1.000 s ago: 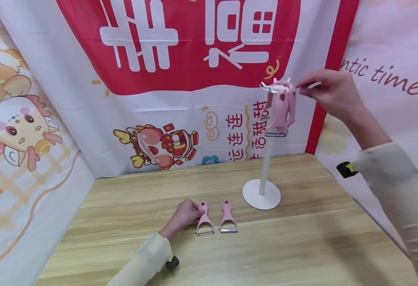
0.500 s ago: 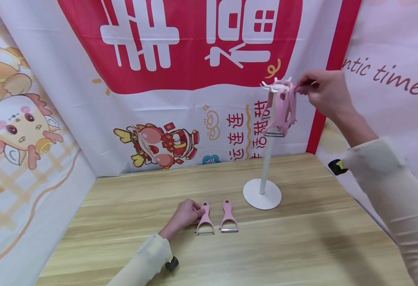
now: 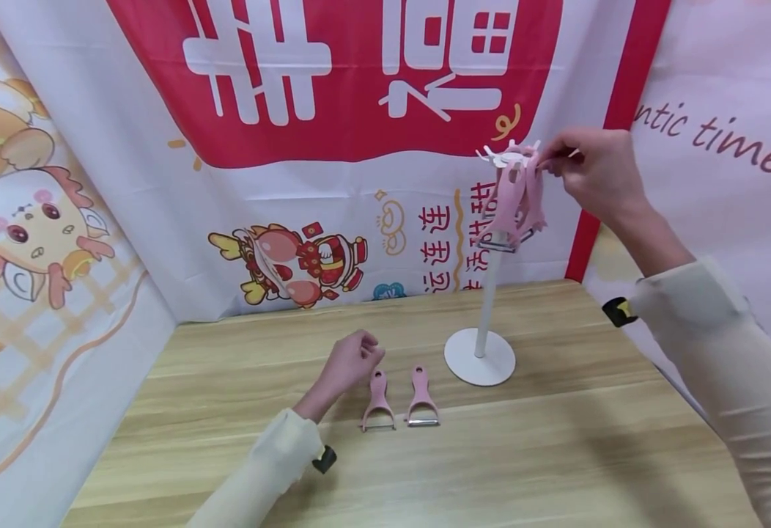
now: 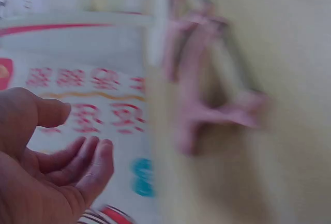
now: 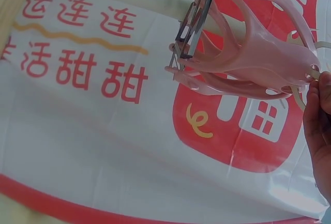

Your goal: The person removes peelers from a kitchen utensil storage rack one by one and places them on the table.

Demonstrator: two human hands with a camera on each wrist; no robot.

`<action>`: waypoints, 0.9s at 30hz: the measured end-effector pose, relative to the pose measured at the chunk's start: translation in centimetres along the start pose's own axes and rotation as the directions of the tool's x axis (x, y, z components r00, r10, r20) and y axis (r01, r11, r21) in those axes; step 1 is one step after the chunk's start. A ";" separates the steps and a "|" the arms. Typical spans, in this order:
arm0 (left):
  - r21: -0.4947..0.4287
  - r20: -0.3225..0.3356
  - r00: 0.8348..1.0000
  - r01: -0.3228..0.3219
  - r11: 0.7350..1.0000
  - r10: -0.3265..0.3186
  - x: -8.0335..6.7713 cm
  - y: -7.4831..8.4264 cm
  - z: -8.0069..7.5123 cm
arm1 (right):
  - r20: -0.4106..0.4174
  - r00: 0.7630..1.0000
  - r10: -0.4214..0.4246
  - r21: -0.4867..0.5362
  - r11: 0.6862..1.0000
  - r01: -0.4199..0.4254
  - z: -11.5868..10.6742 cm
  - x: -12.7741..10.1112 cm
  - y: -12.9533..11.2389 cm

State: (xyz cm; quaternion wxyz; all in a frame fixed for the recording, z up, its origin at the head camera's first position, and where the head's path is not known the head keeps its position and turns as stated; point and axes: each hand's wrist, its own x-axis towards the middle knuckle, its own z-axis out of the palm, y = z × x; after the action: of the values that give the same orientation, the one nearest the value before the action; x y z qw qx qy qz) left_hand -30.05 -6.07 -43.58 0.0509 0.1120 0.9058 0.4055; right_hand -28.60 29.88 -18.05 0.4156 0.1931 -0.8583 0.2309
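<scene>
A white hook stand [image 3: 480,357] holds several pink peelers [image 3: 508,198] hanging from its top ring. At that ring, my right hand [image 3: 599,170] pinches a hook tip where a peeler handle [image 5: 289,61] hangs; the right wrist view shows thumb and finger [image 5: 314,113] at the cream hook. Two more pink peelers lie on the table, a left one [image 3: 377,402] and a right one [image 3: 421,397], blades toward me. Just above the left one's handle, my left hand [image 3: 352,361] hovers with loosely bent fingers, holding nothing. The left wrist view is blurred, with a peeler [image 4: 194,100] beside the hand.
The wooden table [image 3: 260,352] carries the stand's round base at its right rear. A white and red printed cloth [image 3: 333,176] hangs behind the table. Printed cloths also hang at the left side [image 3: 42,220] and right side [image 3: 722,220].
My left hand has let go of the left peeler's handle and risen up and away from it. The hanging peelers have swung slightly left with the ring; my right hand keeps its pinch.
</scene>
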 end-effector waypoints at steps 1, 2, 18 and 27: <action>-0.003 -0.012 0.999 -0.032 0.999 0.032 0.2 1.1 -0.2 | -0.001 1.000 -0.001 0.003 1.000 0.001 -0.1 -0.1 0.0; -0.012 -0.022 0.997 -0.070 0.998 0.069 0.4 2.3 -0.5 | -0.002 1.000 0.000 0.008 1.000 0.000 -0.1 -0.1 0.0; -0.188 -0.149 0.841 -0.541 0.820 0.521 3.0 21.5 -2.4 | 0.081 0.996 -0.023 0.064 0.998 0.018 -1.2 0.3 0.3; -0.289 -0.156 0.867 -0.498 0.817 0.473 4.2 24.6 -1.6 | 0.090 0.994 -0.057 0.113 0.993 0.046 -1.3 0.4 1.1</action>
State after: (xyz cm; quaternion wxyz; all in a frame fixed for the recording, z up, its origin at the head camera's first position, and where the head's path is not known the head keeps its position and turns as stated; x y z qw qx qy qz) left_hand -30.40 9.68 -24.14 -0.0715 0.3139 0.7703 0.5504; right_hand -28.58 31.48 -17.26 0.3697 0.2485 -0.8574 0.2578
